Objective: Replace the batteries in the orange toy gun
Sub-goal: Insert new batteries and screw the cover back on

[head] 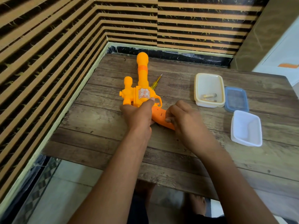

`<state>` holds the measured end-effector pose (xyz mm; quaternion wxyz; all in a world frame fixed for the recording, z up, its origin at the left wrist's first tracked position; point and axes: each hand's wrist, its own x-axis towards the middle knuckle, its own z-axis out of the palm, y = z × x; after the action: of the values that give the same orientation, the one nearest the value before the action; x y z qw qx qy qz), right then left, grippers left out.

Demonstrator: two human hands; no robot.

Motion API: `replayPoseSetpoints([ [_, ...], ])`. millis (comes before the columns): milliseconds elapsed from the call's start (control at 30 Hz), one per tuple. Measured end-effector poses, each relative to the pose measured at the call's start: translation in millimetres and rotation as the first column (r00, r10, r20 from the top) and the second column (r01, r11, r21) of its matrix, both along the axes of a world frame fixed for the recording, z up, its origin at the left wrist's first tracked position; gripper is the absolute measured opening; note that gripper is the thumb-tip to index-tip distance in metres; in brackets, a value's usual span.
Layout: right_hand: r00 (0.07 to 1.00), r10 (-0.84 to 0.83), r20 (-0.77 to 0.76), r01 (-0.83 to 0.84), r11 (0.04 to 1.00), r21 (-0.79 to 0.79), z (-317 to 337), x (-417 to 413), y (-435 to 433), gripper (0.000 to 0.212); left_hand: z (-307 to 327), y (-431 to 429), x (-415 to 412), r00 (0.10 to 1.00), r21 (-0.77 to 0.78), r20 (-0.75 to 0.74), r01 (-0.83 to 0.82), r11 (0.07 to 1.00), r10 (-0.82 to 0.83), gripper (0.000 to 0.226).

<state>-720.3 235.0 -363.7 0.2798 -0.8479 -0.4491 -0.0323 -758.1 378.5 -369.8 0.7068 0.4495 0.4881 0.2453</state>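
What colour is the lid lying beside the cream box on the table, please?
The lid is blue with a see-through middle, shown best in the head view.

Head-worn view — downward, near table (97,135)

The toy gun (142,81) is smooth, matt orange plastic; the table (103,126) shows rough, weathered wood grain. In the far cloudy plastic tub (196,88), the blurred batteries (208,96) look like shiny metal.

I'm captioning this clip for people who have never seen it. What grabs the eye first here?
The bright orange plastic toy gun lies on the wood-plank table, barrel pointing away. The left hand grips its body and the right hand holds its handle. To the right, a cream rectangular plastic tub holds batteries.
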Motion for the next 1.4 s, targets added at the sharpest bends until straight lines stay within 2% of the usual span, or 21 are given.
replayPoseSetpoints([
  [233,0.999,0.004,0.040,0.000,0.995,-0.101,-1.1,-0.3,1.6,0.023,0.4,0.0,0.0,1.000,0.002,-0.014,-0.001,1.000,0.001,0.063],
  [867,1.000,-0.018,0.008,0.018,0.999,-0.048,-3.0,0.2,3.0,0.029,2.7,0.1,-0.3,1.000,-0.006,-0.006,-0.006,1.000,0.006,0.061],
  [967,1.000,-0.024,0.004,0.025,0.999,-0.048,-3.4,-0.4,3.1,0.027,2.9,0.3,-0.1,1.000,-0.002,-0.004,-0.005,1.000,0.005,0.062],
  [1133,0.998,-0.012,-0.062,0.013,1.000,0.001,-1.8,5.5,-1.6,0.011,2.8,0.7,0.2,1.000,-0.007,-0.007,-0.006,1.000,0.006,0.062],
  [1400,0.998,0.026,-0.053,-0.026,1.000,-0.013,1.3,4.8,-3.3,0.010,0.9,0.6,-0.1,1.000,-0.008,-0.002,-0.007,1.000,0.007,0.064],
])
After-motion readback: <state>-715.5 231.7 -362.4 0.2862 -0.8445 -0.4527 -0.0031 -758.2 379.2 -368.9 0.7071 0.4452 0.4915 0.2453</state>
